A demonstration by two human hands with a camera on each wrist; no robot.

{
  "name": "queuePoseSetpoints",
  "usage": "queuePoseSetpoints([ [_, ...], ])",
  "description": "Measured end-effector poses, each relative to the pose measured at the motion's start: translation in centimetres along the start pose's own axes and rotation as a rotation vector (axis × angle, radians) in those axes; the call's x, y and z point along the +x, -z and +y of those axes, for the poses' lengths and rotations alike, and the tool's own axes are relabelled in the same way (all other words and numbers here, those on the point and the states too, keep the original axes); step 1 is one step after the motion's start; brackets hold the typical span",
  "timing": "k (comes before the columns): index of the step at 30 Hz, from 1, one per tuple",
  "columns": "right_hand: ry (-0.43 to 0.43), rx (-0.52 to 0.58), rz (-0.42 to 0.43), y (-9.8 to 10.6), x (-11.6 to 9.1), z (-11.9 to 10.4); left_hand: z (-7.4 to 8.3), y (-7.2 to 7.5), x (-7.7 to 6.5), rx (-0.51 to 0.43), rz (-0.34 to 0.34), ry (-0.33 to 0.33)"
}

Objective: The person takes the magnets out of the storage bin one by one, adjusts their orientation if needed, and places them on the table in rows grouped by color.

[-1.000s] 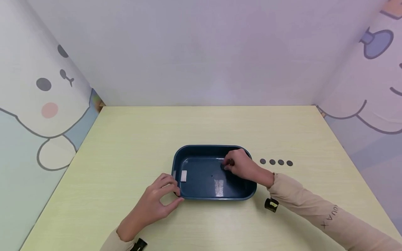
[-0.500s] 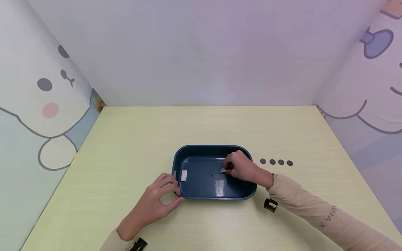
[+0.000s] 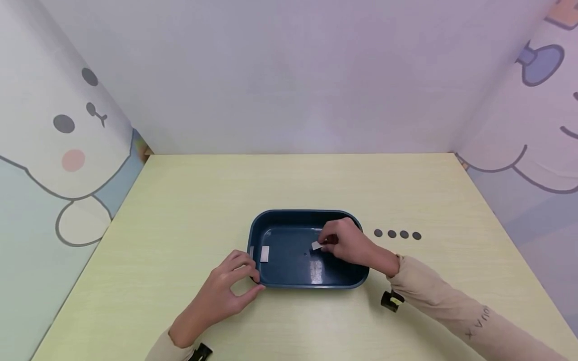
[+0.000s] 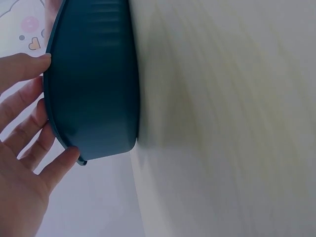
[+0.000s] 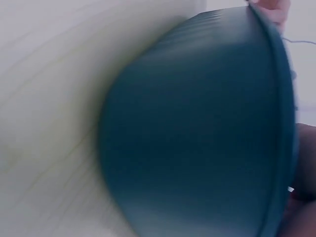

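A dark blue plastic tub stands on the table, with its outer wall filling much of the left wrist view. My left hand grips the rim at the near left corner, some fingers behind the rim and others on its outside. Inside the tub's right half, my right hand pinches a small white rectangular piece just above the floor. Part of that piece is hidden by the fingers. A similar white piece lies at the left of the tub floor. The right wrist view shows mostly tub wall.
Several small dark round discs lie in a row on the table, right of the tub. The pale wooden table meets a plain wall at the back. Printed cartoon curtains hang at both sides.
The piece in my right hand has turned from dark to showing its white face, and has shifted slightly left and down. My left hand stays on the rim.
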State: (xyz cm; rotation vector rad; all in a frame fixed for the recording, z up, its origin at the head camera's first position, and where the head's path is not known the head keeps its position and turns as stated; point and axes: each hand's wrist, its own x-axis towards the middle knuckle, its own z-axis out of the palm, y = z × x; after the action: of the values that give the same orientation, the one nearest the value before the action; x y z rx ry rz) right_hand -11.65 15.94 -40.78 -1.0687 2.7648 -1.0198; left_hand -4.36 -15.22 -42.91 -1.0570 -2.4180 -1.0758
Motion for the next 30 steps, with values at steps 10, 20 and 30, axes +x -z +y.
queuePoseSetpoints([
  [10, -0.037, 0.125, 0.141, 1.0, -1.2, -0.8, 0.1, 0.1, 0.0, 0.005, -0.009, 0.012],
  [20, -0.053, 0.226, 0.209, 2.0, -2.4, -1.9, 0.0, 0.0, 0.0, 0.010, -0.009, 0.010],
  [30, -0.115, 0.271, 0.234, 2.3, -3.4, -1.7, 0.0, 0.0, -0.1, 0.011, -0.008, 0.016],
])
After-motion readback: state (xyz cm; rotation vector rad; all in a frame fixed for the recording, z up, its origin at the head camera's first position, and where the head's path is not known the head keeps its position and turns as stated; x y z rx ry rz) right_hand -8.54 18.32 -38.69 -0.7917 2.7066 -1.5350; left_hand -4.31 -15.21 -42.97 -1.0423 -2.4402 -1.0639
